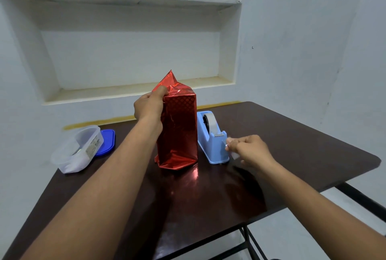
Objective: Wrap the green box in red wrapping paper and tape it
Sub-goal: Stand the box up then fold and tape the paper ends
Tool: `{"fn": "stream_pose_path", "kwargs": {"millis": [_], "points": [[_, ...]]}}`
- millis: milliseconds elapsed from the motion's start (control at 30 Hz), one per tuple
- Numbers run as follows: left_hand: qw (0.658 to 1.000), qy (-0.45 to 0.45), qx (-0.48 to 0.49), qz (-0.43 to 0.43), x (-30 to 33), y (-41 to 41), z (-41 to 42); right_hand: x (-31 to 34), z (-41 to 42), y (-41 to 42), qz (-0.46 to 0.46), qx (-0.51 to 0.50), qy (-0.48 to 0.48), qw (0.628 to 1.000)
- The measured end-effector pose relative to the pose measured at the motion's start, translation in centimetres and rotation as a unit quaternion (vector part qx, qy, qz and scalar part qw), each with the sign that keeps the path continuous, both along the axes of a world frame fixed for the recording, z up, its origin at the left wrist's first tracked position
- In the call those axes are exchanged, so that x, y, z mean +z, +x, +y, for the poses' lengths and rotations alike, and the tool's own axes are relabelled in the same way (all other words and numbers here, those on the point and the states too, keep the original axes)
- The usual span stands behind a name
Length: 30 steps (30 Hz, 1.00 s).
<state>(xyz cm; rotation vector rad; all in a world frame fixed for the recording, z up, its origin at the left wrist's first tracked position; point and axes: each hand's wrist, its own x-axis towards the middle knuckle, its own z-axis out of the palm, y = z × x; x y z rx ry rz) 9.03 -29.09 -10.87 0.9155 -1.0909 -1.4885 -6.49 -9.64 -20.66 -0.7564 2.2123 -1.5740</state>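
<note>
A tall box covered in shiny red wrapping paper stands upright in the middle of the dark table; no green shows. A pointed flap of paper sticks up at its top. My left hand grips the box's upper left edge, thumb on the folded paper at the top. To the right of the box stands a light blue tape dispenser with a roll of clear tape. At the dispenser's front, my right hand pinches a short strip of clear tape that hangs from its fingers.
A clear plastic tub lies tilted at the table's left edge, beside a blue lid. A white wall with a recessed shelf rises behind the table. The table's right edge and black metal legs show at the right.
</note>
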Motion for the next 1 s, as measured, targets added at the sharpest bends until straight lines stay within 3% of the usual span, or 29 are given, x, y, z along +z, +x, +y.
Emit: {"fn": "stream_pose_path", "kwargs": {"millis": [333, 567, 833, 1000], "points": [[1.000, -0.009, -0.001, 0.002, -0.1, 0.0, -0.6, 9.9, -0.7, 0.5, 0.156, 0.109, -0.064, 0.980], [1.000, -0.018, -0.003, 0.014, -0.6, -0.2, -1.0, 15.7, -3.3, 1.3, 0.210, 0.126, -0.026, 0.969], [0.999, -0.018, -0.021, 0.021, -1.0, -0.2, -1.0, 18.8, -6.3, 2.1, 0.142, 0.145, 0.001, 0.979], [0.999, -0.018, -0.021, 0.021, -1.0, -0.1, -0.8, 21.3, -8.8, 2.8, 0.227, 0.210, 0.087, 0.947]]}}
